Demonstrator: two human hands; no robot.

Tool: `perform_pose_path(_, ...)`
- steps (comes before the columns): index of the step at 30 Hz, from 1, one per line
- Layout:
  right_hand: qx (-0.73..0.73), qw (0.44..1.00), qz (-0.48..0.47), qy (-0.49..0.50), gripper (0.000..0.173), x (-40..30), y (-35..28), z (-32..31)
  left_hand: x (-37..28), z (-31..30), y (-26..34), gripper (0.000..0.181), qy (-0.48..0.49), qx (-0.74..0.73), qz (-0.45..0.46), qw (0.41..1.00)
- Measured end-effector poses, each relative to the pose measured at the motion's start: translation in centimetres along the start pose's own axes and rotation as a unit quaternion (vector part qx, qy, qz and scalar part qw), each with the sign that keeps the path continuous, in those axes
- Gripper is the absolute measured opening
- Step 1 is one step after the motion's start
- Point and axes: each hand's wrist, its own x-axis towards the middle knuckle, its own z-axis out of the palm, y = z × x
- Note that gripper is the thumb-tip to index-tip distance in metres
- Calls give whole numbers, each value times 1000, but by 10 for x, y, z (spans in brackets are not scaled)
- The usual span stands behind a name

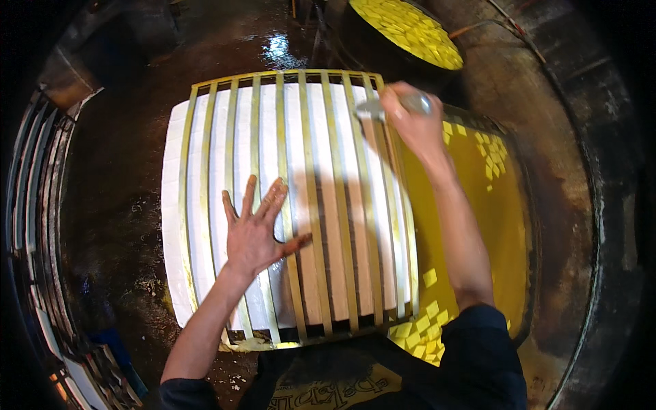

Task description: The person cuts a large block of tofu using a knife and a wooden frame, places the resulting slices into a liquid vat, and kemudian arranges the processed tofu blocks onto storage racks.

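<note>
A slatted frame [307, 133] with yellowish bars lies over a white slab [175, 205], which shows thin score lines and may be tofu. My left hand [253, 241] rests flat on the frame and slab left of centre, fingers spread, nothing in it. At the frame's far right corner my right hand [410, 110] is closed around the handle of a knife [370, 108]. The blade points left across the bars near the slab's far edge and is somewhat blurred. Shadows of my arms and head fall over the slab's right half.
To the right stands a vat of yellow liquid [476, 220] with yellow square pieces [423, 330] in it. A round container heaped with yellow pieces [410, 33] is at the far right. Stacked boards or frames [46, 195] line the left side. The dark floor [118, 169] looks wet.
</note>
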Motion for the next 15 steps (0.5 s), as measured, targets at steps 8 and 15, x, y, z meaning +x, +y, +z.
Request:
perform_pose_path(8, -159, 983, -38, -83, 32, 74, 59, 64, 0, -4, -2, 102, 19, -28, 8, 999)
perform_pose_path(15, 55, 940, 183, -281, 21, -208, -82, -69, 1, 7, -10, 98, 39, -11, 8, 999)
